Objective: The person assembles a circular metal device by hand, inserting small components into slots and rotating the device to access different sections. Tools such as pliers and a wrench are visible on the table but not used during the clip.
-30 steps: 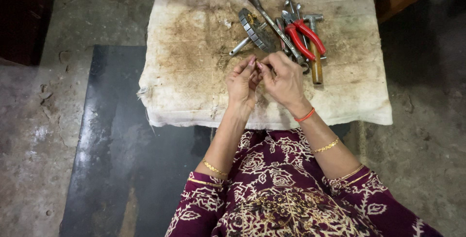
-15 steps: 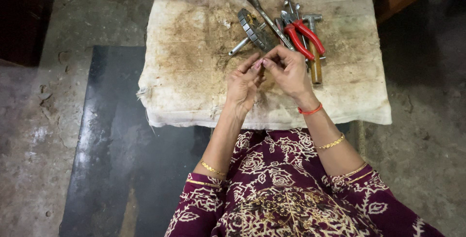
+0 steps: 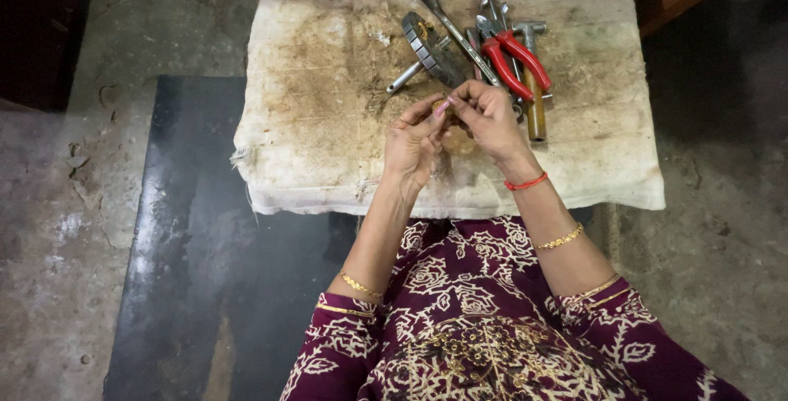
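Hands first: your left hand (image 3: pixel 413 140) and right hand (image 3: pixel 490 118) meet over the middle of the worktop (image 3: pixel 312 163), fingertips pinched together on one small brownish piece (image 3: pixel 441 108) held between them, just above the cloth. Both are closed in a fine pinch; what the piece is cannot be told, as it is mostly hidden by your fingers.

Count of tools, all in one heap at the far right of the cloth: one pair of red-handled pliers (image 3: pixel 515 60), one hammer with a brass-coloured handle (image 3: pixel 534 97), one long steel wrench (image 3: pixel 447 19), one dark curved file-like piece (image 3: pixel 428 48) and one short metal rod (image 3: pixel 404 81). Further grey metal tools lie under the pliers; their number cannot be told.

Edges and room: the worktop is a padded square under a stained, off-white woven cloth, frayed at the near left corner. Its left half is bare cloth with brown rust-like staining. Your hands sit just beside the tool heap, the right one touching or nearly touching it. A dark sheet (image 3: pixel 189 229) lies on the rough concrete floor (image 3: pixel 74 204) to your left.
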